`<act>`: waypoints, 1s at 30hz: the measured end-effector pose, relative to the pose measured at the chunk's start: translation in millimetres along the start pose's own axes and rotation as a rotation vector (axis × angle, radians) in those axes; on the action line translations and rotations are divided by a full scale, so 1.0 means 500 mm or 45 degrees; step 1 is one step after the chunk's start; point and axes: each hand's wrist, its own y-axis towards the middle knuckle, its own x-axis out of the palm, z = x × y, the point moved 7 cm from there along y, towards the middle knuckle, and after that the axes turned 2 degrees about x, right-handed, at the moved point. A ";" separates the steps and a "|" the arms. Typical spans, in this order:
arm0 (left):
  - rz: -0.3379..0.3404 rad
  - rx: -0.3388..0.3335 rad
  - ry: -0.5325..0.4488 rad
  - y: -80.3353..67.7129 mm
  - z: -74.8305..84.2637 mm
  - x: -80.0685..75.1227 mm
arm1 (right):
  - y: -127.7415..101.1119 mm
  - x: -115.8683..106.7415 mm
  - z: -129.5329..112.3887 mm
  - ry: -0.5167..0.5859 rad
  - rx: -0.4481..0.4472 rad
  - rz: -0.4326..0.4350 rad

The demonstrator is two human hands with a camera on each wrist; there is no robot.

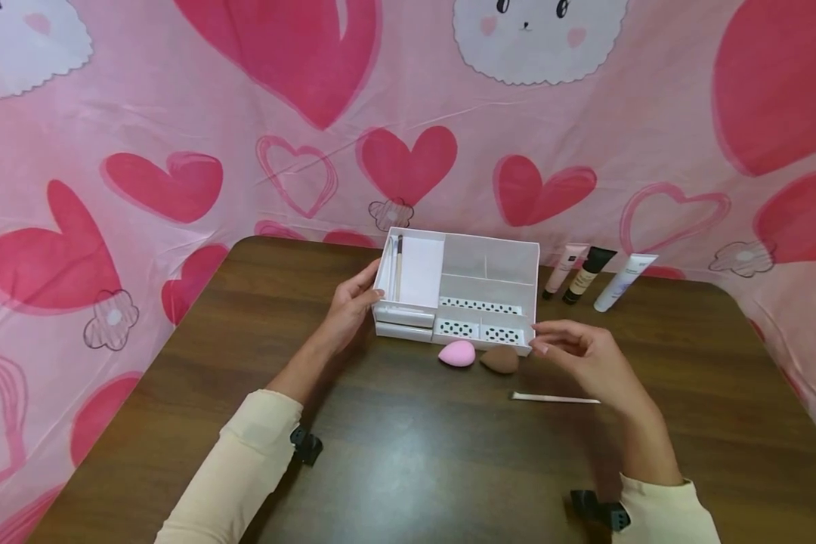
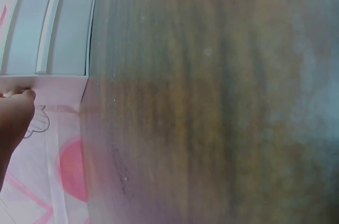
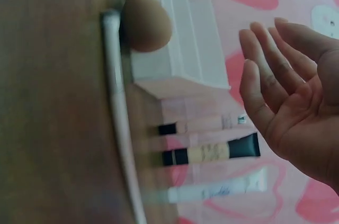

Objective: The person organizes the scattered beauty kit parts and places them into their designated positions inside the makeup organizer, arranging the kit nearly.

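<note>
A white compartmented organizer box (image 1: 486,266) stands on the dark wooden table (image 1: 408,453). My left hand (image 1: 350,308) holds its left side, thumb on the wall; the left wrist view shows the box (image 2: 47,33) and a fingertip (image 2: 18,99) against it. My right hand (image 1: 571,349) hovers open just off the box's front right corner, palm empty (image 3: 296,97). A pink sponge (image 1: 457,353) and a brown sponge (image 1: 499,360) lie in front of the box. A white brush (image 1: 554,398) lies below my right hand. The brown sponge (image 3: 147,21) and brush (image 3: 121,118) also show from the right wrist.
Three cosmetic tubes lie right of the box: a pink one (image 1: 564,269), a beige one with black cap (image 1: 588,275), a white one (image 1: 624,282). A brush stands in the box's left compartment (image 1: 397,264). Pink heart-printed cloth (image 1: 408,136) hangs behind the table.
</note>
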 end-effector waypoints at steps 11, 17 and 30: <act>0.007 0.018 -0.027 0.002 0.002 0.001 | -0.036 -0.012 0.049 -0.043 0.011 -0.157; 0.008 0.009 -0.019 0.003 0.003 0.001 | -0.035 -0.013 0.068 -0.162 0.070 -0.190; 0.016 0.001 0.006 0.000 0.002 0.000 | -0.023 0.003 0.127 -0.323 0.131 -0.308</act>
